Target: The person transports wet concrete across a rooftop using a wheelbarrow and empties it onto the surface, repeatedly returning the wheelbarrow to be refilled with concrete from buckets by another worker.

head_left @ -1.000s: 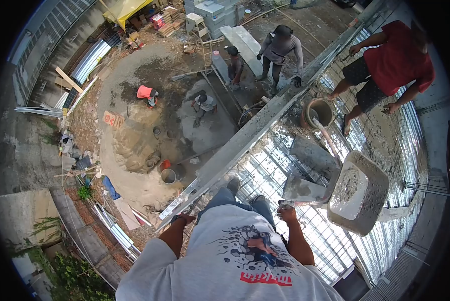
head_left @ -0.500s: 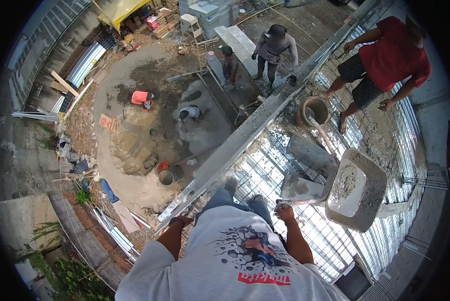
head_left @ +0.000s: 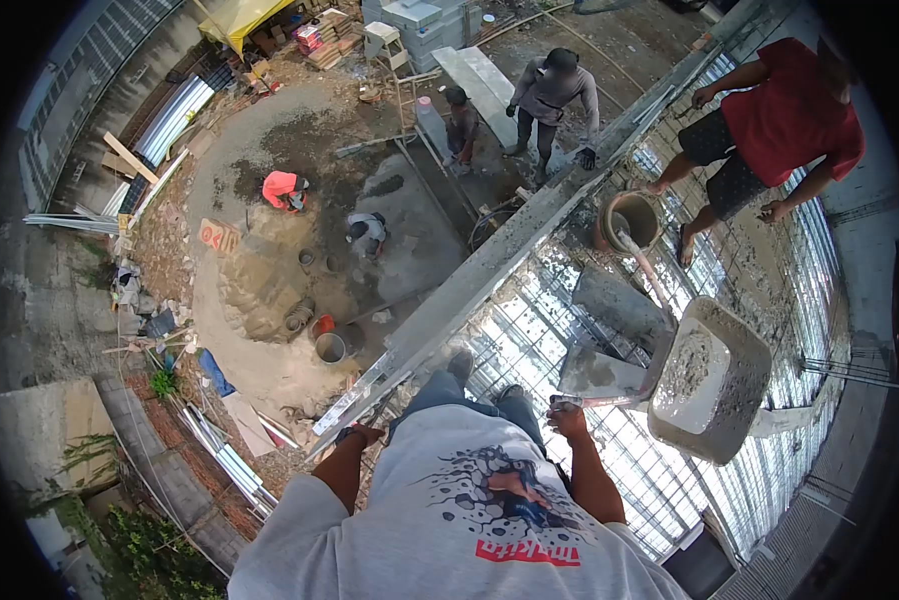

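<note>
My right hand (head_left: 568, 420) is at the end of a wheelbarrow handle (head_left: 609, 402), fingers curled against it. The wheelbarrow's tray (head_left: 711, 380), smeared with wet grey concrete, stands to my right on the mesh. My left hand (head_left: 366, 435) hangs beside my left hip, near the concrete beam (head_left: 424, 340). Its fingers look curled in, with something dark beside them that is too small to name. My shoes stand close to the beam, on steel mesh over shiny metal decking (head_left: 514, 325).
A person in a red shirt (head_left: 794, 120) stands by a bucket (head_left: 629, 220) on the decking. Beyond the beam, the ground lies lower. A person in a grey top (head_left: 559, 95) is at the beam; others, including one in orange (head_left: 281, 188), are near a sand heap (head_left: 259, 290).
The crouching person in white below has shifted slightly, and the one in orange has turned a little. My hands and the wheelbarrow keep nearly the same places.
</note>
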The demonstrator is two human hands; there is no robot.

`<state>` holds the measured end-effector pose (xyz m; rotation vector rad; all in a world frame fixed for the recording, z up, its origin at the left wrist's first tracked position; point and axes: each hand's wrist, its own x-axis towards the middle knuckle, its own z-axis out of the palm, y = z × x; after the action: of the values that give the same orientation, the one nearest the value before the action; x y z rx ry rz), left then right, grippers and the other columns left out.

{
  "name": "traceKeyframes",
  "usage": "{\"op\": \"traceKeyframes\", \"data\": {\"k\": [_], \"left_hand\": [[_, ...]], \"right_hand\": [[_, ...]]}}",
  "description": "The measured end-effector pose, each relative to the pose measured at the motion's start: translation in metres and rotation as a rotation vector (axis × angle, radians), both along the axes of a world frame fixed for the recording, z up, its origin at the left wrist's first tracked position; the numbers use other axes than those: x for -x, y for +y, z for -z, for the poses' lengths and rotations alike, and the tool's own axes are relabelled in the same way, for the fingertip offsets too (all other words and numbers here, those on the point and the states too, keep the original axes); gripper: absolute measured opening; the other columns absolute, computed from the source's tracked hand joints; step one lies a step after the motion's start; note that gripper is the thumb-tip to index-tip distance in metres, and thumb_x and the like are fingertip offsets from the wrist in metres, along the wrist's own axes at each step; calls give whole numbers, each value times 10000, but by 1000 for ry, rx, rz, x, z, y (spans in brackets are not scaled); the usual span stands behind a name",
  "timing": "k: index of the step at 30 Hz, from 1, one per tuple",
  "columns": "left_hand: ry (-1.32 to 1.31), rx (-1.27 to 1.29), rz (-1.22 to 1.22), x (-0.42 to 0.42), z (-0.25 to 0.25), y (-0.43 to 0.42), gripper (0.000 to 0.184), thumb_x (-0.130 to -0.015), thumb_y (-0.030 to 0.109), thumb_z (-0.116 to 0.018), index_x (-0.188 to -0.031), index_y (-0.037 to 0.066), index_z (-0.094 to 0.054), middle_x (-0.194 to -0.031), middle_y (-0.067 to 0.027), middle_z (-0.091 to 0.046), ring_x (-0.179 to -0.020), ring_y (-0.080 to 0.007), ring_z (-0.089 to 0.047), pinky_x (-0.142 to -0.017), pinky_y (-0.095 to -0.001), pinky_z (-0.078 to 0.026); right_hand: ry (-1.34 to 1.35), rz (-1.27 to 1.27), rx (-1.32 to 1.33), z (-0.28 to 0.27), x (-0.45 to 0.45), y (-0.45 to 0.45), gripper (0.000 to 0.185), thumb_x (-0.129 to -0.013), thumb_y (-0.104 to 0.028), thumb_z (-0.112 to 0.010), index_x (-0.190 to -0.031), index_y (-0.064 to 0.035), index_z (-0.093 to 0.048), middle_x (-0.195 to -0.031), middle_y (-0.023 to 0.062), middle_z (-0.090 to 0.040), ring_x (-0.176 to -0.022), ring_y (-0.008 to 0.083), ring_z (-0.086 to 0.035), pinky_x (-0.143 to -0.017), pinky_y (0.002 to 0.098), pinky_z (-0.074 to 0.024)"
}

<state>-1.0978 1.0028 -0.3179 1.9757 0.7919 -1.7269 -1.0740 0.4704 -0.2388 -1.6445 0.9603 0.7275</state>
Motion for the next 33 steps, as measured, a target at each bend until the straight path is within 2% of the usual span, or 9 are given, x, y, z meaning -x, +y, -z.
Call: {"op": "traceKeyframes", "data": {"k": [5, 9, 12, 17, 20, 26, 28, 31, 33], "left_hand": [[38, -97, -116, 2, 4, 0, 945, -623, 579, -737, -1258, -72, -478, -1238, -205, -549, -1077, -272, -569, -911, -344, -462], [9, -87, -67, 0, 1, -2, 920, -647, 545, -739, -1275, -64, -457, -1221, -196, -563, -1025, -256, -592, -821, -369, -506], [29, -48, -46, -5, -4, -3, 899, -665, 530, -733, -1281, -62, -451, -1209, -195, -570, -989, -254, -607, -750, -395, -530], [43, -71, -91, -15, -27, -8, 857, -679, 515, -727, -1264, -60, -479, -1210, -199, -568, -977, -271, -613, -713, -418, -544], [12, -65, -10, -15, -24, -8, 857, -684, 540, -705, -1264, -52, -487, -1219, -204, -561, -1003, -280, -606, -766, -411, -537], [-6, 50, 210, -13, -15, -7, 833, -756, 613, -570, -1275, -32, -484, -1283, -213, -518, -1167, -290, -523, -1002, -353, -388], [16, 83, 165, -14, -21, -7, 799, -774, 611, -544, -1271, -12, -498, -1307, -212, -497, -1199, -298, -496, -1023, -351, -362], [18, 133, 167, -31, -59, -14, 789, -771, 625, -527, -1262, 8, -517, -1324, -208, -482, -1221, -304, -476, -1028, -354, -356], [12, 109, 173, -24, -49, -11, 792, -759, 638, -526, -1261, 25, -524, -1324, -199, -486, -1218, -303, -480, -1022, -358, -365]], "right_hand": [[-7, -29, 42, -4, -1, 3, 142, -804, -92, -626, -941, -61, -605, -779, 35, -654, -606, 129, -619, -498, 258, -469], [-28, -8, 9, -1, 2, 2, 133, -817, -96, -624, -944, -58, -606, -790, 39, -657, -612, 133, -627, -499, 261, -470], [-65, 53, -30, -2, 2, 4, 161, -778, -58, -630, -932, -11, -620, -751, 52, -641, -585, 122, -605, -437, 242, -435], [-28, 16, -22, 3, 4, 3, 121, -853, -139, -611, -946, -61, -606, -798, 59, -652, -600, 158, -629, -496, 280, -472], [1, 21, -8, 2, 4, 6, 120, -864, -152, -600, -944, -63, -608, -795, 60, -650, -606, 160, -626, -496, 283, -471], [44, 11, 21, -6, -1, 10, 128, -871, -163, -589, -946, -63, -617, -786, 49, -647, -618, 147, -619, -496, 279, -467], [47, -10, 28, -9, -3, 10, 133, -871, -166, -590, -950, -64, -620, -788, 46, -649, -623, 144, -619, -500, 277, -467], [39, -38, 38, -10, -5, 9, 135, -868, -169, -593, -949, -66, -626, -800, 44, -655, -632, 141, -621, -509, 274, -469], [34, -43, 48, -11, -8, 10, 132, -865, -168, -594, -944, -67, -628, -810, 45, -660, -634, 139, -622, -512, 269, -470]]}}
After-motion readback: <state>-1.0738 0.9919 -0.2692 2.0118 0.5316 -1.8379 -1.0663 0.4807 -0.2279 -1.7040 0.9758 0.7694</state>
